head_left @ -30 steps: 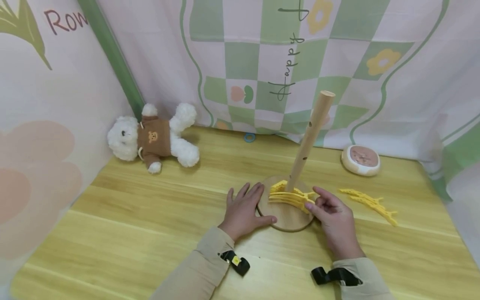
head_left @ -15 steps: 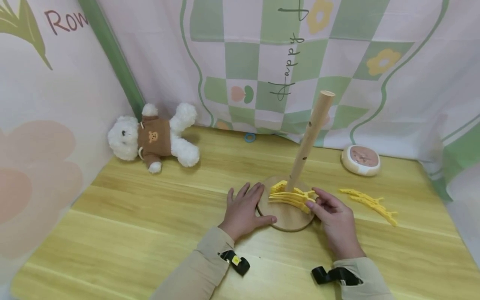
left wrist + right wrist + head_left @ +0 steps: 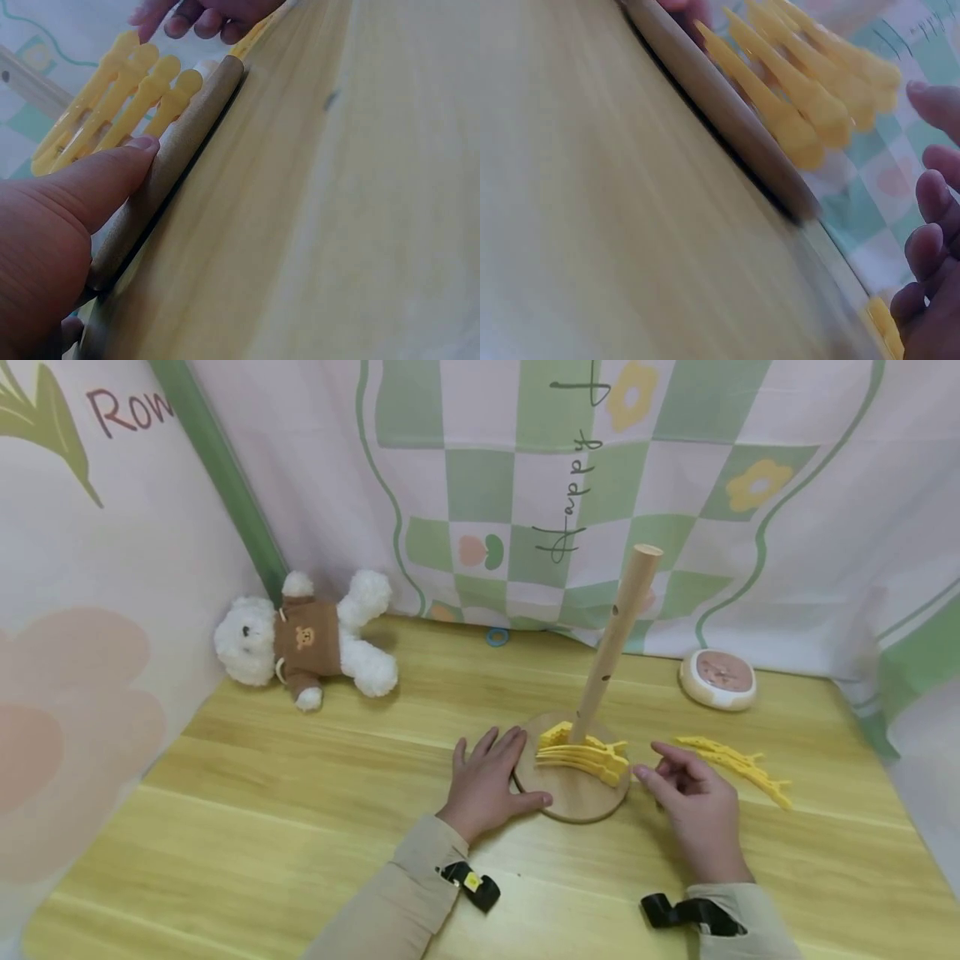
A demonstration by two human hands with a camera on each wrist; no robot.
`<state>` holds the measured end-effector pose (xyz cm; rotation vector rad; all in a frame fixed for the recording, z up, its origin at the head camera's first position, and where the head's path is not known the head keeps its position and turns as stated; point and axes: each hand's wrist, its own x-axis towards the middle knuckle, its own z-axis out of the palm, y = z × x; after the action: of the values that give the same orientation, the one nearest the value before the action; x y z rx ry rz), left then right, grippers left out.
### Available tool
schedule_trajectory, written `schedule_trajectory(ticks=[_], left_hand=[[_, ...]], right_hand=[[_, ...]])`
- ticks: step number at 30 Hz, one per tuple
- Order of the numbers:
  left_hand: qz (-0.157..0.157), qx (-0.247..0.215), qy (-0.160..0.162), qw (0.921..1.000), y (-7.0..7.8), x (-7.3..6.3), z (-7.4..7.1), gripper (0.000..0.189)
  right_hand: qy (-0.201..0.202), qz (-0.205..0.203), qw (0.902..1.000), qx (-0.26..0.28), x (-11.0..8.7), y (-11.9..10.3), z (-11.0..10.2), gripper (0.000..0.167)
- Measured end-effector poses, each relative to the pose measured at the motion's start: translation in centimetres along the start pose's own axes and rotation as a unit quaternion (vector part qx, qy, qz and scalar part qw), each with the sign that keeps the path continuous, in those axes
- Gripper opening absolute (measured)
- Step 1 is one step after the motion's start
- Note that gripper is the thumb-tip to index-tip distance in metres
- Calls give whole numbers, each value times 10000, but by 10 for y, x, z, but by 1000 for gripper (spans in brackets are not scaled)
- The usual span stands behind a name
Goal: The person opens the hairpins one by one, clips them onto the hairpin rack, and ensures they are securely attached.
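My left hand [image 3: 487, 785] lies at the left edge of a round wooden base [image 3: 581, 806], fingers spread and thumb on its front rim. From the base rises a light wooden post [image 3: 613, 643] with small holes along it. Around the foot of the post stand several curved yellow plastic pieces [image 3: 581, 758], stacked with knobbed ends to the right. Just right of those ends is my right hand [image 3: 697, 810], holding nothing, fingers loosely bent. In the right wrist view, a gap shows between its fingertips [image 3: 922, 94] and the yellow pieces [image 3: 802, 82].
More curved yellow pieces [image 3: 738, 764] lie on the wooden table [image 3: 262, 835] beyond my right hand. A white plush toy [image 3: 307, 639] in a brown top lies back left. A small pink and white rounded device [image 3: 718, 679] sits back right; a blue ring [image 3: 497, 637] lies by the curtain.
My right hand has let go of the knobbed ends of the yellow pieces and moved off to the right. The left hand stays on the base.
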<state>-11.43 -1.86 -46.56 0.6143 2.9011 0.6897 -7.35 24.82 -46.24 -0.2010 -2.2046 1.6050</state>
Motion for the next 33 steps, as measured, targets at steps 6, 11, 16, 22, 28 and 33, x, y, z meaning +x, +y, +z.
schedule_trajectory(ticks=[6,11,16,22,28,33], left_hand=[[-12,-14,9,10000,-1,0,1,98],[15,-15,32,10000,-1,0,2,98],[23,24,45,10000,-2,1,3,99],[28,44,59,10000,-4,1,4,99],[15,59,48,10000,-4,1,4,99],[0,87,27,10000,-3,1,3,99]], right_hand=[[522,-240,9954,-765,7,9,-18,32],[1070,-186,9892,-983,13,15,-34,28],[1648,238,9802,-1069,17,20,-54,27],[1978,882,9713,-986,21,24,-74,26],[2012,1037,9702,-863,22,27,-80,23],[1992,1101,9651,-1299,20,28,-87,28]])
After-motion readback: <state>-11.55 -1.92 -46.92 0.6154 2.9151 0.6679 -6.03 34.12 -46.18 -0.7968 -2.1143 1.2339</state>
